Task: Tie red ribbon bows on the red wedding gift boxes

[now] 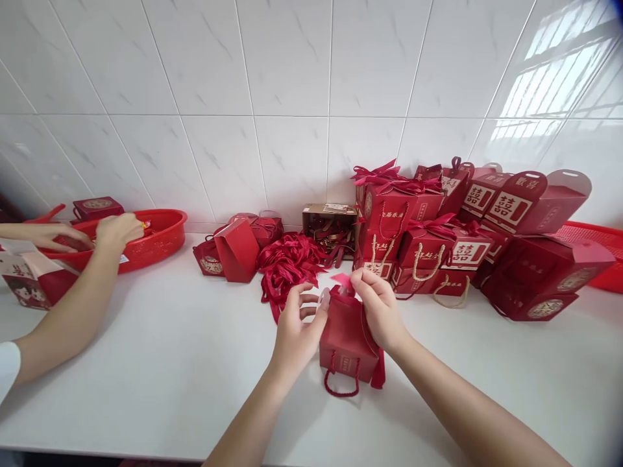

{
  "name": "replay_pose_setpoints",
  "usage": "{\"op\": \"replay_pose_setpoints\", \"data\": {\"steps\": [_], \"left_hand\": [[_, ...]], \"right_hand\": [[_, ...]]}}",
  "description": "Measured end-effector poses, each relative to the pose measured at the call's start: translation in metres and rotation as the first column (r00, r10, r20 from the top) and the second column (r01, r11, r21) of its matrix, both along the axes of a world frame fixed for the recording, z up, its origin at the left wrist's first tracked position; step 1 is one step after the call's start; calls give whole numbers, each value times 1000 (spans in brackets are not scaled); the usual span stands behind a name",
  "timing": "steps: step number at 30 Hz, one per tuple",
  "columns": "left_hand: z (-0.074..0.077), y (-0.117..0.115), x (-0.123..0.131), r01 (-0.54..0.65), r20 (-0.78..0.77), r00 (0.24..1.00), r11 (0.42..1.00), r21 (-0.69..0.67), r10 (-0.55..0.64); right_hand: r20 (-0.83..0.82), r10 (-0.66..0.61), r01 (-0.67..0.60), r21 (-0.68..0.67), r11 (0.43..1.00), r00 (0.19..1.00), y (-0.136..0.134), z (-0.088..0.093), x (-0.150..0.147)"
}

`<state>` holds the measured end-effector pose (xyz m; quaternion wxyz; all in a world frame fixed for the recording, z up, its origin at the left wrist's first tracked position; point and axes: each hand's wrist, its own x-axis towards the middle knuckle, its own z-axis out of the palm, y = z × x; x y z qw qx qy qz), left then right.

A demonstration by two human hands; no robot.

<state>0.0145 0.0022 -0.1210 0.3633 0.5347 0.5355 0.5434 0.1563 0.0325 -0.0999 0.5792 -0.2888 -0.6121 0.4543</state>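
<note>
A small red gift box (pixel 346 344) with a red cord handle stands on the white counter (pixel 195 363) in front of me. My left hand (pixel 298 324) rests against its left side, thumb on the top edge and the other fingers apart. My right hand (pixel 378 306) pinches the box's top flap and a pink-red ribbon end (pixel 342 280). A loose heap of red ribbons (pixel 287 263) lies just behind the box.
Finished red gift boxes (pixel 438 240) are stacked at the right against the tiled wall, beside a red tray (pixel 596 240). An open cardboard box (pixel 331 224) and unfolded red boxes (pixel 238 250) sit at the back. At the left, another person's hands (pixel 117 230) reach into a red basket (pixel 160 237).
</note>
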Motion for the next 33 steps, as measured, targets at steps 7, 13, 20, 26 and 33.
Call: {"op": "replay_pose_setpoints", "data": {"steps": [7, 13, 20, 26, 33], "left_hand": [[4, -5, -8, 105, 260, 963, 988, -111, -73], [4, -7, -7, 100, 265, 962, 990, -103, -70], [1, -6, -9, 107, 255, 964, 987, -117, -74], [-2, -4, -10, 129, 280, 955, 985, -115, -92], [0, -7, -10, 109, 193, 977, 989, -96, -89]], "right_hand": [[288, -112, 113, 13, 994, 951, 2, -5, -1], [328, -91, 86, 31, 996, 940, 3, -6, -1], [263, -48, 52, -10, 999, 964, 4, -6, 0], [292, -52, 60, -18, 998, 955, 4, -8, 0], [403, -13, 11, 8, 1000, 915, 4, -8, -3]]}}
